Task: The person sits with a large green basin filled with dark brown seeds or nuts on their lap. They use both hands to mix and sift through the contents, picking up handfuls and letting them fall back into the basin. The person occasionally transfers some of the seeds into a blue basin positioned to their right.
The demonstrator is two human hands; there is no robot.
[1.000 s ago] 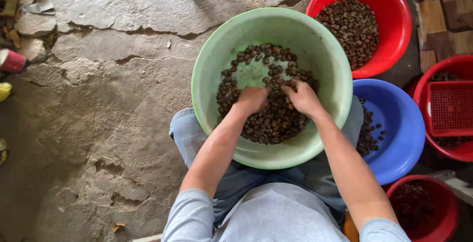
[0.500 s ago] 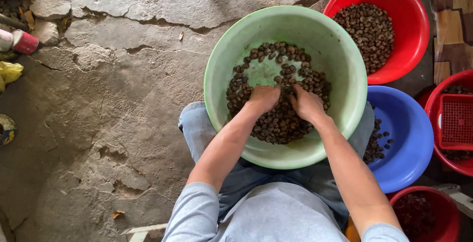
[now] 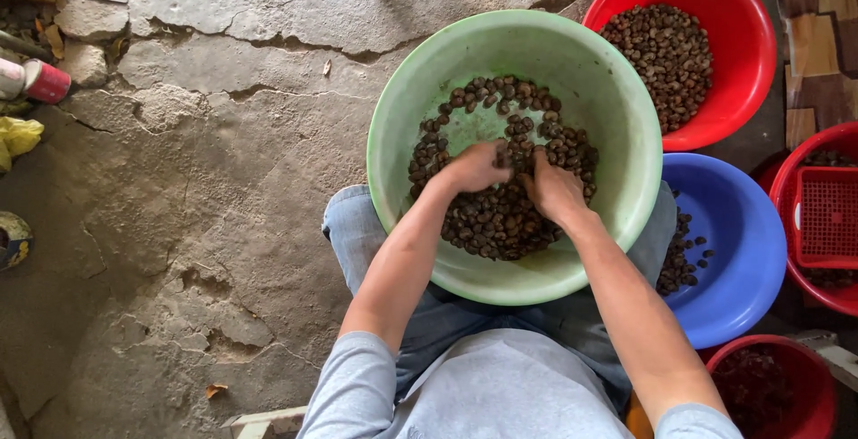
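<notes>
Both hands have shifted slightly inward: left hand (image 3: 474, 169) and right hand (image 3: 554, 190) lie cupped, loosely curled, on dark nuts (image 3: 500, 215) near the green basin's (image 3: 617, 108) middle, resting on the lap.

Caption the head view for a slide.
Both hands, left hand and right hand, dig into dark nuts in a green basin.

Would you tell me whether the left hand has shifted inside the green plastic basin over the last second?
Cannot tell; the left hand stays beside the bare patch of the green plastic basin.
</notes>
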